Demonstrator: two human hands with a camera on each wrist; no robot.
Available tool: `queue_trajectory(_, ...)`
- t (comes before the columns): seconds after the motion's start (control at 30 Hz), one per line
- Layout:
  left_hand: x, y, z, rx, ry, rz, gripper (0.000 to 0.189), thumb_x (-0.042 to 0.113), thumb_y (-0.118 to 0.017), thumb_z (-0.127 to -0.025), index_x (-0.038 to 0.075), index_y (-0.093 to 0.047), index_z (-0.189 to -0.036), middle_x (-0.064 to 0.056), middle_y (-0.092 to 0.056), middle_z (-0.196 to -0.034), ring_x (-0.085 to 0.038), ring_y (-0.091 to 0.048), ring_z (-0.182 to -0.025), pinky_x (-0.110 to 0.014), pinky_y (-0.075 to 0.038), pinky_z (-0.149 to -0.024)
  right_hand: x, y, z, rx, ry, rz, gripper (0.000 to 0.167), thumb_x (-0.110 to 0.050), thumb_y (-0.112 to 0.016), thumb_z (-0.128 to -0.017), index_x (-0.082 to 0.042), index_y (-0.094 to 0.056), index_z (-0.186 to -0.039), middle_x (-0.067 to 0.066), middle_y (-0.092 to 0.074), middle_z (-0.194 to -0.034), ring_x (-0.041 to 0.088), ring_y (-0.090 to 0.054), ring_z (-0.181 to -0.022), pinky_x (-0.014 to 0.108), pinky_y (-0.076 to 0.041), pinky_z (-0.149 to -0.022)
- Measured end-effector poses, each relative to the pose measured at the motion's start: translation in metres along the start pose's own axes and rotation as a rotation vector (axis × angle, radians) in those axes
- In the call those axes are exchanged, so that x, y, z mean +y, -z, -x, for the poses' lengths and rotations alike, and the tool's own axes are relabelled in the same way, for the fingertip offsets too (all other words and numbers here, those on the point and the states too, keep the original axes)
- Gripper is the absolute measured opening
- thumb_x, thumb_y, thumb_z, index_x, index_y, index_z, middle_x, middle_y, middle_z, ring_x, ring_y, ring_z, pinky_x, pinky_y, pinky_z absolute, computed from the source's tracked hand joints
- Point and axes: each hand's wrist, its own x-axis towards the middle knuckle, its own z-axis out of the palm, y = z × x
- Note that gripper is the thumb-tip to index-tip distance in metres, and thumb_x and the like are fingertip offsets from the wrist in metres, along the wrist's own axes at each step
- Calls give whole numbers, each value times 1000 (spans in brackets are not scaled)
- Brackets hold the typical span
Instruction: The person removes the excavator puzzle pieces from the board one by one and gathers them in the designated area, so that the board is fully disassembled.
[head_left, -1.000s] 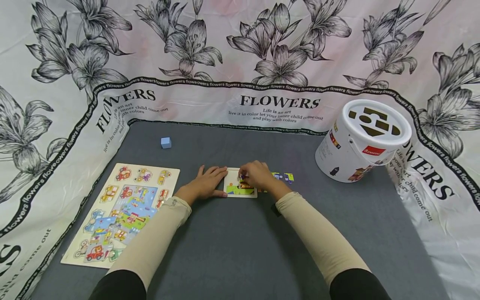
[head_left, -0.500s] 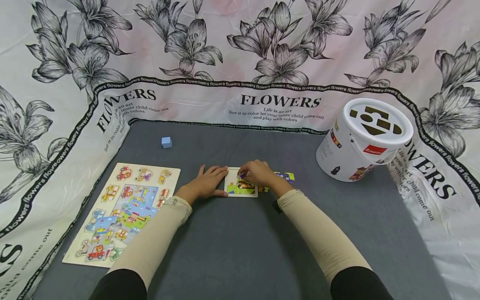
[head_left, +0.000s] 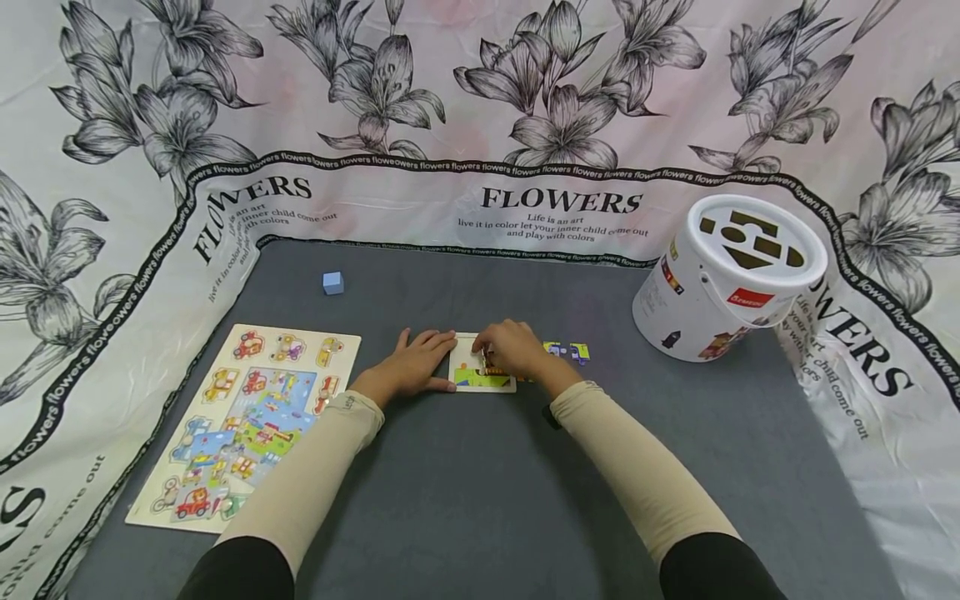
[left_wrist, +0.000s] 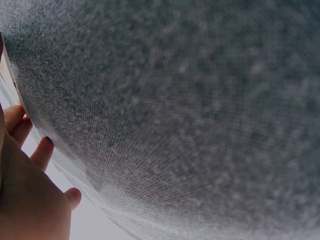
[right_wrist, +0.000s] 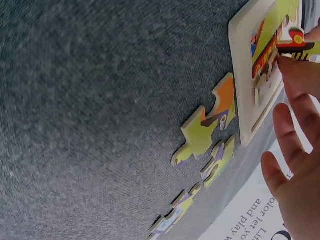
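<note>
The small tray [head_left: 462,352] looks like pale wood, flat and square-cornered, with a raised rim. The right hand [head_left: 512,348] is over it, thumb and finger pinching a knobbly puzzle piece [right_wrist: 295,45] with red, black and green on it; its other fingers are bent a little and loose. The left hand [head_left: 411,363] is spread wide, fingers straight and thumb out, just touching the tray's left edge, with nothing in its grip. Under the tray is a soft, fuzzy grey cloth [head_left: 480,475]. A shiny, wrinkly sheet [head_left: 412,196] with black flowers hangs behind the tray.

Inside the tray, green pieces [head_left: 480,380] lie flat along the near side. Loose pieces [right_wrist: 200,132], with bumps and bites cut in them, lie to the tray's right. Farther right of the tray stands a smooth white bucket [head_left: 686,304]; its lid [head_left: 802,237] has round, square and triangle holes, and I can't see what is inside. Left of the tray is a big flat board [head_left: 187,402] with picture cards [head_left: 277,417] piled on it. A blue cube [head_left: 333,284] sits behind the tray, off to the left.
</note>
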Motion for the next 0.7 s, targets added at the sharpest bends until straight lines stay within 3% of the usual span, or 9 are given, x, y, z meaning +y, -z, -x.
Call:
queue_trajectory(0.13,2,-3,-3,-3,-7,-1,84,55,-61,-89,10,-30,-153,-6,-25,-160,-29,-21,-146,-68,-8,-112,3,2,5,-39,-47,-17,20,-14,-66,-92,-20,-74,-110,0,-70,-113,23,-63,-101,47,-47,-89)
queue_trajectory(0.33,4,-6,-6,2,-18,-2,84,56,-61,-89,11,-30,-153,-5,-24,-160,-28,-21,-146,-67,-8,-112,11,6,9,-81,-93,-124,23,-18,-59,-97,-17,-71,-118,2,-67,-122,25,-58,-115,53,-38,-101)
queue_trajectory(0.7,2,-1,-2,-1,12,-4,84,55,-61,-89,11,-29,-153,-5,-23,-161,-30,-20,-147,-67,-6,-112,31,39,30,-115,-140,-263,22,-16,-56,-99,-10,-67,-117,7,-70,-114,23,-64,-105,49,-43,-96)
